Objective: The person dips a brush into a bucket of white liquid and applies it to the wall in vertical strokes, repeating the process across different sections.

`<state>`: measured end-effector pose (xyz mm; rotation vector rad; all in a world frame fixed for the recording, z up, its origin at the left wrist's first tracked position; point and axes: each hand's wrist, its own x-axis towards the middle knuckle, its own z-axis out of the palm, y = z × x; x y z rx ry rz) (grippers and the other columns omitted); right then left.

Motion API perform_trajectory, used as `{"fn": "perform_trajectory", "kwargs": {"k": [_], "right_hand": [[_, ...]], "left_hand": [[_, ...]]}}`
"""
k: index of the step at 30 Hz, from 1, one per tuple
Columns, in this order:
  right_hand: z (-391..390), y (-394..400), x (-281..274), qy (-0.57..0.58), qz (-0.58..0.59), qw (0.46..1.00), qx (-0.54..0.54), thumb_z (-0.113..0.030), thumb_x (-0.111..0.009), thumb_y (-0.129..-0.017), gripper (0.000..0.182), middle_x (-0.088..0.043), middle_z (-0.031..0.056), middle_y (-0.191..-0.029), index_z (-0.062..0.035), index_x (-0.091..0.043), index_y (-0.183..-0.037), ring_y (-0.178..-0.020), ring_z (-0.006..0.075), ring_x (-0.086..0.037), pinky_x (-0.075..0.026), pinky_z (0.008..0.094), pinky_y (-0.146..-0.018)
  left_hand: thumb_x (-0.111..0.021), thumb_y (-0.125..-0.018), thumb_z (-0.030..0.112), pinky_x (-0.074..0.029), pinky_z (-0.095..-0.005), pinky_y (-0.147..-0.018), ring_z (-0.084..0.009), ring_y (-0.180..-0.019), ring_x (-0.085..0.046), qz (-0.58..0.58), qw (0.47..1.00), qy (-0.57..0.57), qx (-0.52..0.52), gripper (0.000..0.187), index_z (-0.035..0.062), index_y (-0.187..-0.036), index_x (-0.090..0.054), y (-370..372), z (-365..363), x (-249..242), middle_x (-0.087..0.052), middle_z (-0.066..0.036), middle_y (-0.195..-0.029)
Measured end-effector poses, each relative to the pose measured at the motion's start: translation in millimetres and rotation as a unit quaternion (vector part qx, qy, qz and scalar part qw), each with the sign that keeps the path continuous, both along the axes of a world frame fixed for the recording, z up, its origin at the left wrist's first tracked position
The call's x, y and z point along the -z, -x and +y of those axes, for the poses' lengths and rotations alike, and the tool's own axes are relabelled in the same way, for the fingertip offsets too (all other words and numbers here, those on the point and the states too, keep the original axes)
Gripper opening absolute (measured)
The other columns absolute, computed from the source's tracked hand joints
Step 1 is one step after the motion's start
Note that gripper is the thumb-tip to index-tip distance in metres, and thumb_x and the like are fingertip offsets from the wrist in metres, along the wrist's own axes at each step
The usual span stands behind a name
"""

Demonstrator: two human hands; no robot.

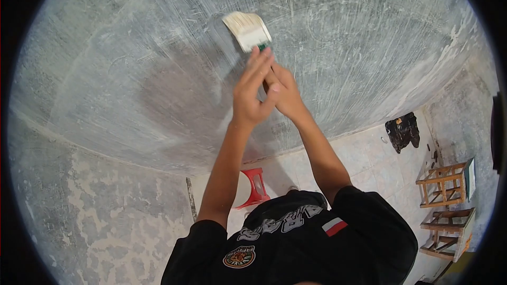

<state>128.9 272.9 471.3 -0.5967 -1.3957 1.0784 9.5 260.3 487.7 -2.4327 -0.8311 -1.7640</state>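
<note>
A wide paintbrush (pixel 252 39) with pale bristles and a white-smeared ferrule is held up against the grey wall (pixel 343 42). Its bristles point up and to the left, bent over at the tip. My right hand (pixel 287 92) is wrapped around the handle, most of which is hidden by my hands. From the other side my left hand (pixel 251 92) presses on the handle, its fingers nearly straight and reaching up to the green part just below the ferrule. Pale streaks and a darker damp-looking patch mark the wall around the brush.
Below on the tiled floor stands a red plastic stool (pixel 256 186). A black plastic bag (pixel 403 131) lies by the wall's foot at the right. Two wooden stools (pixel 443 186) are farther right. A mottled side wall (pixel 105 206) rises at the left.
</note>
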Motion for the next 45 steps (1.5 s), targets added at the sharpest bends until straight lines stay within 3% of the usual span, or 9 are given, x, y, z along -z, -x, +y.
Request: {"fn": "perform_trajectory", "kwargs": {"k": [20,27,32,34,35,36,38,39,45], "right_hand": [[-29,-33,454,0.348,-0.059,0.934,0.053,-0.029,-0.047,-0.107,0.037,-0.060,-0.0018,-0.085,0.0026,-0.066,-0.103,-0.080,0.0083,-0.050,-0.044,0.0273,-0.070],[-44,-29,558,0.353,-0.177,0.909,0.131,-0.029,-0.048,-0.104,0.041,-0.072,0.0216,-0.089,0.0073,-0.067,-0.099,-0.083,0.0299,-0.069,-0.052,0.0394,-0.077],[-48,-16,540,0.433,-0.260,0.841,0.193,-0.036,-0.051,-0.100,0.048,-0.068,0.0317,-0.087,0.0077,-0.069,-0.093,-0.087,0.0488,-0.067,-0.052,0.0481,-0.075],[-52,-6,513,0.443,-0.247,0.836,0.210,-0.035,-0.052,-0.099,0.046,-0.067,0.0332,-0.087,0.0068,-0.068,-0.090,-0.088,0.0512,-0.065,-0.051,0.0519,-0.077],[-52,-2,496,0.443,-0.235,0.835,0.227,-0.035,-0.052,-0.098,0.045,-0.065,0.0348,-0.088,0.0060,-0.067,-0.088,-0.089,0.0536,-0.063,-0.050,0.0556,-0.080],[-51,3,475,0.445,-0.233,0.833,0.234,-0.035,-0.052,-0.098,0.045,-0.065,0.0348,-0.088,0.0060,-0.067,-0.088,-0.089,0.0536,-0.063,-0.050,0.0556,-0.080],[-52,15,435,0.397,-0.224,0.858,0.235,-0.034,-0.052,-0.099,0.045,-0.065,0.0365,-0.087,0.0067,-0.067,-0.087,-0.088,0.0540,-0.063,-0.050,0.0557,-0.080],[-52,28,421,0.399,-0.223,0.856,0.240,-0.034,-0.052,-0.099,0.045,-0.065,0.0365,-0.087,0.0067,-0.067,-0.087,-0.088,0.0540,-0.063,-0.050,0.0557,-0.080],[-61,31,333,0.280,-0.179,0.911,0.244,-0.028,-0.050,-0.101,0.039,-0.066,0.0316,-0.086,0.0058,-0.067,-0.091,-0.083,0.0526,-0.064,-0.051,0.0562,-0.076]], "left_hand": [[-0.054,-0.103,0.028,-0.038,-0.0414,-0.116,-0.0354,-0.150,-0.033,0.227,0.885,0.404,0.039,0.056,-0.0011,-0.150,-0.044,-18,-11,376,-0.041,-0.016,-0.159],[-0.058,-0.102,0.025,-0.040,-0.0403,-0.115,-0.0350,-0.149,-0.035,0.223,0.836,0.491,0.102,0.052,-0.0019,-0.146,-0.050,-10,0,496,-0.040,-0.019,-0.159],[-0.060,-0.103,0.023,-0.043,-0.0390,-0.112,-0.0325,-0.141,-0.048,0.078,0.848,0.512,0.116,0.044,-0.0045,-0.137,-0.057,-17,-18,532,-0.051,-0.021,-0.149],[-0.060,-0.102,0.020,-0.048,-0.0346,-0.104,-0.0248,-0.124,-0.059,-0.115,0.820,0.556,-0.069,0.041,-0.0043,-0.135,-0.056,-26,-34,513,-0.063,-0.018,-0.127],[-0.055,-0.106,0.027,-0.052,-0.0320,-0.096,-0.0205,-0.111,-0.062,-0.290,0.686,0.660,-0.099,0.042,-0.0023,-0.135,-0.054,-26,-36,518,-0.063,-0.013,-0.113],[-0.055,-0.106,0.027,-0.052,-0.0320,-0.096,-0.0205,-0.111,-0.062,-0.285,0.686,0.663,-0.093,0.042,-0.0023,-0.135,-0.054,-10,-33,525,-0.063,-0.013,-0.113],[-0.050,-0.106,0.045,-0.053,-0.0374,-0.091,-0.0247,-0.119,-0.060,-0.447,0.324,0.761,0.341,0.050,0.0021,-0.131,-0.057,31,-24,537,-0.062,-0.015,-0.126],[-0.042,-0.107,0.053,-0.052,-0.0412,-0.096,-0.0274,-0.121,-0.059,-0.345,0.476,0.787,0.186,0.055,0.0039,-0.127,-0.058,6,-33,485,-0.061,-0.015,-0.128],[-0.033,-0.110,0.051,-0.042,-0.0446,-0.110,-0.0338,-0.118,-0.060,-0.500,0.408,0.719,0.259,0.052,0.0062,-0.129,-0.053,1,-31,333,-0.061,-0.019,-0.124]]}}
